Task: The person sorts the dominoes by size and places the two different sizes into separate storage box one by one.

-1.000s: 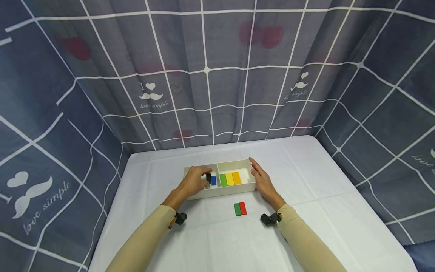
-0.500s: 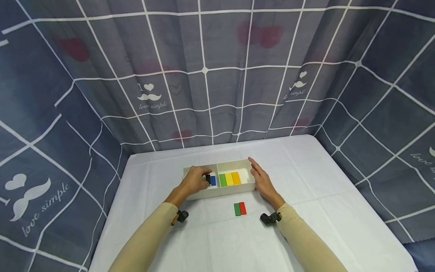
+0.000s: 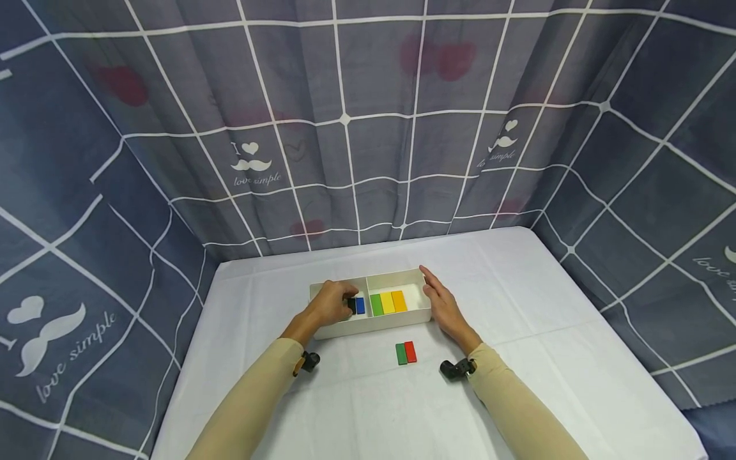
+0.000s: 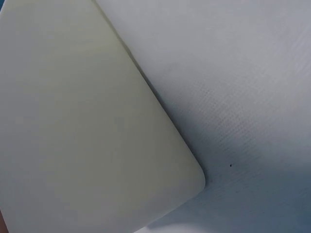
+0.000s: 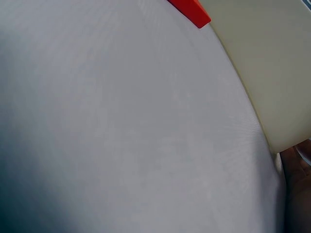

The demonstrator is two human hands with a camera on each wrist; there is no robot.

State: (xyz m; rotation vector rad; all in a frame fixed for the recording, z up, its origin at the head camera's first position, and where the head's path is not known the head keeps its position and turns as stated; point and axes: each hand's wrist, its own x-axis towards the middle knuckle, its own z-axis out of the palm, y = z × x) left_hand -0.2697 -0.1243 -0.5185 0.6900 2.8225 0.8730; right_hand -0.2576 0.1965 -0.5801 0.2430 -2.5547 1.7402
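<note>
1. Black block (image 3: 352,306) is in the left compartment of our white box (image 3: 374,326), just beside a blue block (image 3: 360,305).
2. With our left hand (image 3: 330,303) we pinch it between thumb and fingers.
3. Our right hand (image 3: 445,310), fingers extended, rests against the box's right end.
4. Nearer us, a red block (image 3: 411,352) lies on the surface (image 3: 356,409).

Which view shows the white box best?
The head view: it takes in the full length of the white box, with both compartments, though the left hand partly covers one. The left wrist view shows only outer wall and a corner, close up; the right wrist view, part of the wall at upper right.
</note>
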